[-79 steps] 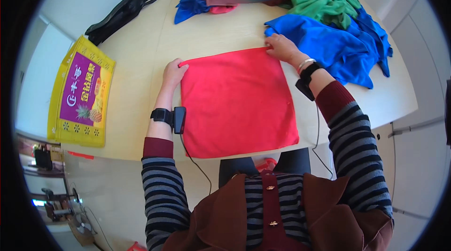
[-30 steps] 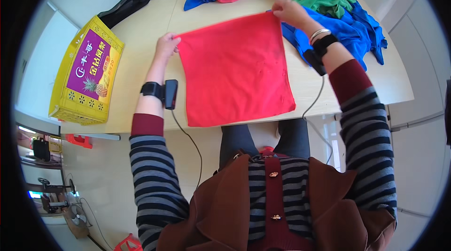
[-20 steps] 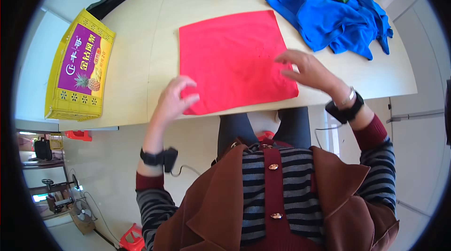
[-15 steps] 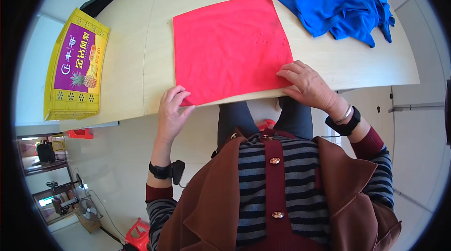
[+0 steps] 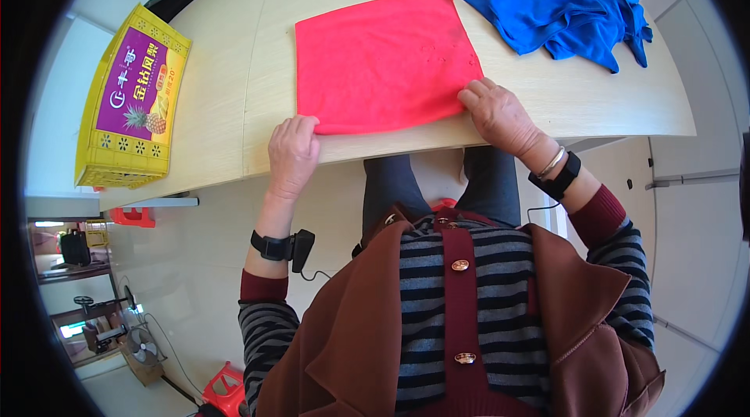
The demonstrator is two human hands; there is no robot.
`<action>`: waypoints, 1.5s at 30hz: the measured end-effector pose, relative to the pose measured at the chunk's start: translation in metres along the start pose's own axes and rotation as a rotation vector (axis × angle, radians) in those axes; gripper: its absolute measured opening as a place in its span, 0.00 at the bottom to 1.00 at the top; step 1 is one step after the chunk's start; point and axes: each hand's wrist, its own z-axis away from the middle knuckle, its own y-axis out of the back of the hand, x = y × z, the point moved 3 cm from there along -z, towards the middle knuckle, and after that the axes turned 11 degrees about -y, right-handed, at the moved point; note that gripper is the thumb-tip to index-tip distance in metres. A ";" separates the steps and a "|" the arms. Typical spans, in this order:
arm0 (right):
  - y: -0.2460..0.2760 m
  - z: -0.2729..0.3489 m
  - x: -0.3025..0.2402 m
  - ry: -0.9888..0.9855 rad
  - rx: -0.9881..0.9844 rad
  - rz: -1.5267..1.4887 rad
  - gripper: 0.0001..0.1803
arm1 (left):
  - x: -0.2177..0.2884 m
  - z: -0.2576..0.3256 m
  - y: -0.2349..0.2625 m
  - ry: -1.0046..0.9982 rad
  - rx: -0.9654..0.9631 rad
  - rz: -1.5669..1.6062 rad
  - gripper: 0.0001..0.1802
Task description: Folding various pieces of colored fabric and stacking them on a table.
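Fingers (image 5: 301, 126) on red cloth (image 5: 383, 58) beside yellow box (image 5: 133, 101)

Single head view, worn fisheye, looking steeply down over the person's chest onto the counter (image 5: 547, 116) from close above. Counter fills the upper picture, floor lies below it, edges bend toward the dark rim.

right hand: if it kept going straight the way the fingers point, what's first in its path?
The right hand is already on the near right corner of the red cloth, fingers pointing up and left across it. Going straight on, it would slide over the cloth itself; the blue cloth looks off that line, to the right.
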 end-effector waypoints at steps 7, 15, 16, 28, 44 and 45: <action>0.001 -0.007 0.039 -0.372 0.017 -0.760 0.11 | -0.029 -0.002 -0.001 0.364 0.227 0.711 0.09; -0.010 -0.003 0.047 -0.509 -0.188 -0.991 0.07 | -0.045 0.008 -0.015 0.424 0.150 0.972 0.06; -0.012 -0.002 0.048 -0.522 -0.230 -1.008 0.07 | -0.047 0.009 -0.018 0.442 0.119 0.991 0.06; 0.002 0.025 0.043 -0.387 -0.092 -0.727 0.06 | -0.043 0.020 -0.023 0.494 0.138 0.938 0.06; 0.010 0.020 0.052 -0.621 -0.176 -1.023 0.06 | 0.177 -0.089 -0.024 -0.549 0.171 0.357 0.11; 0.010 0.017 0.051 -0.661 -0.218 -1.051 0.06 | 0.182 -0.099 -0.037 -0.553 0.180 0.296 0.09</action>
